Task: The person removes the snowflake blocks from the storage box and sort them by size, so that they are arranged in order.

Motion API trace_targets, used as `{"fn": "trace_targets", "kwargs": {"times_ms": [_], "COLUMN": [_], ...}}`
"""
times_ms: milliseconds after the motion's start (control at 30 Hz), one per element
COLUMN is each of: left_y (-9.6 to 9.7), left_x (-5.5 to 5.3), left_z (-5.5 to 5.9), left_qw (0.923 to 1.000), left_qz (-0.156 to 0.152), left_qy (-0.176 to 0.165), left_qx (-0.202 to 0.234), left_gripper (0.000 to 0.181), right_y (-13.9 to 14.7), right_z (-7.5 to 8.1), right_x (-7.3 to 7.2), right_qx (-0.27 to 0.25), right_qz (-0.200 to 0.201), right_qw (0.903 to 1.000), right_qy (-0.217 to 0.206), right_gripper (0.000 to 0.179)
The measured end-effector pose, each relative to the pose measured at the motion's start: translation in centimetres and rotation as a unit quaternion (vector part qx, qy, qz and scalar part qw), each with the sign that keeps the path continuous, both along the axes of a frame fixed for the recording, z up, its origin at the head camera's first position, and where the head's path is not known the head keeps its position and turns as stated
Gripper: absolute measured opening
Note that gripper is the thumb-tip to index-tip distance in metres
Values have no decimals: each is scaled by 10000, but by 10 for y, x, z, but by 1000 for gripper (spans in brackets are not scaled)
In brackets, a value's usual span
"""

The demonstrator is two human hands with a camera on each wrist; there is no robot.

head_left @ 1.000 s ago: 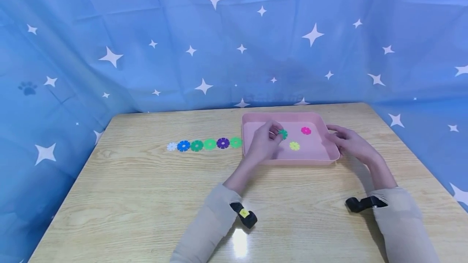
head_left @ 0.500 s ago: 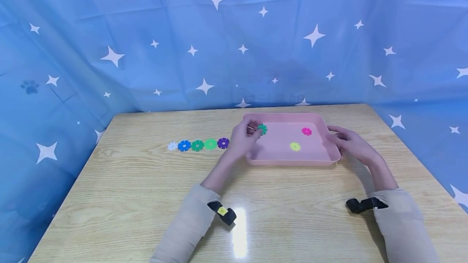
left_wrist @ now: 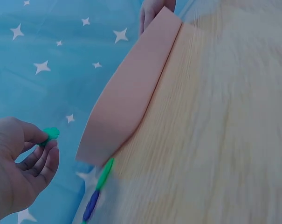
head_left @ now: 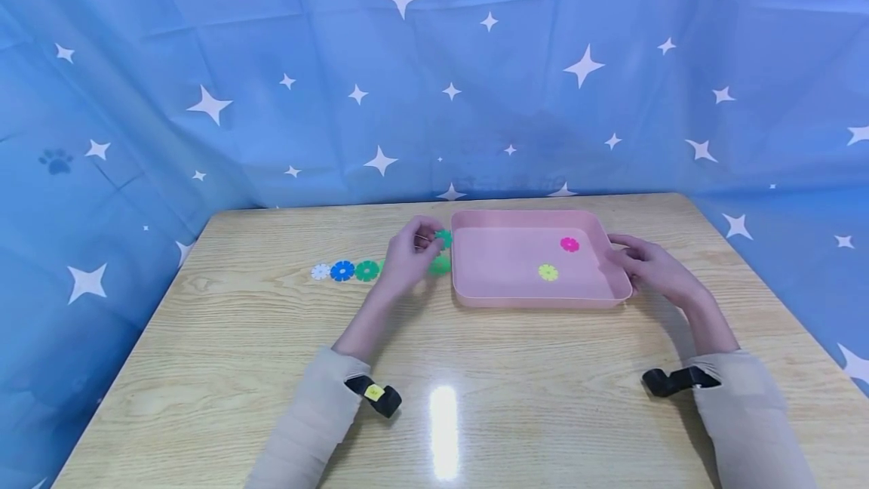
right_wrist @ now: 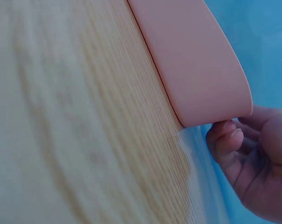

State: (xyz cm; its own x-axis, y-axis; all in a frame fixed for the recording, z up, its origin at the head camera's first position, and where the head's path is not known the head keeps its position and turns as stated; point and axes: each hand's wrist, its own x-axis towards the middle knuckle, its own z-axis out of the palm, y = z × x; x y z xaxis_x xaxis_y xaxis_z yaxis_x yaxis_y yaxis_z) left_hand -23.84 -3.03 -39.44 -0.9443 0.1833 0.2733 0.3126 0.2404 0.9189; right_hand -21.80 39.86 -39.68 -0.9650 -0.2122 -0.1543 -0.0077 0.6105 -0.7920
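Note:
My left hand [head_left: 407, 255] pinches a green snowflake disc [left_wrist: 51, 134] between thumb and fingertips, just off the tray's left end. Under and beside that hand runs a row of notched discs: a white disc [head_left: 320, 272], a blue disc [head_left: 342, 271], a green disc [head_left: 367, 271] and a light green disc [head_left: 440, 265]. A purple disc [left_wrist: 91, 205], covered by the hand in the head view, shows in the left wrist view. My right hand [head_left: 655, 270] holds the right end of the pink tray [head_left: 543, 302] at its rim.
Inside the tray lie a pink disc [head_left: 569, 244] and a yellow disc [head_left: 548, 272]. A wooden table [head_left: 543, 391] carries everything. Behind it hangs a blue curtain [head_left: 434, 134] with white stars.
My left hand has carried the green disc leftward out of the tray to above the row's right end. My right hand has stayed at the tray's end.

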Motion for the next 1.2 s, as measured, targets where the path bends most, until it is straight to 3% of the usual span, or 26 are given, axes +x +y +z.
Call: {"fn": "trace_targets", "kwargs": {"times_ms": [300, 767, 1200], "left_y": [-42, -109, -170], "left_x": [-2, 3, 10], "left_z": [-2, -9, -9], "left_qw": [9995, 9962, 9854], "left_qz": [270, 627, 1006], "left_qy": [-142, -572, -1280], "left_qx": [-126, -188, -499], "left_gripper": [20, 24, 32], "right_y": [1, 2, 1], "right_z": [-1, -4, -3], "right_x": [-1, -2, -2], "right_qx": [89, 109, -20], "right_qz": [-22, -42, -5], "right_qw": [10000, 9999, 10000], "right_qy": [22, 30, 45], "right_gripper": [66, 66, 64]}}
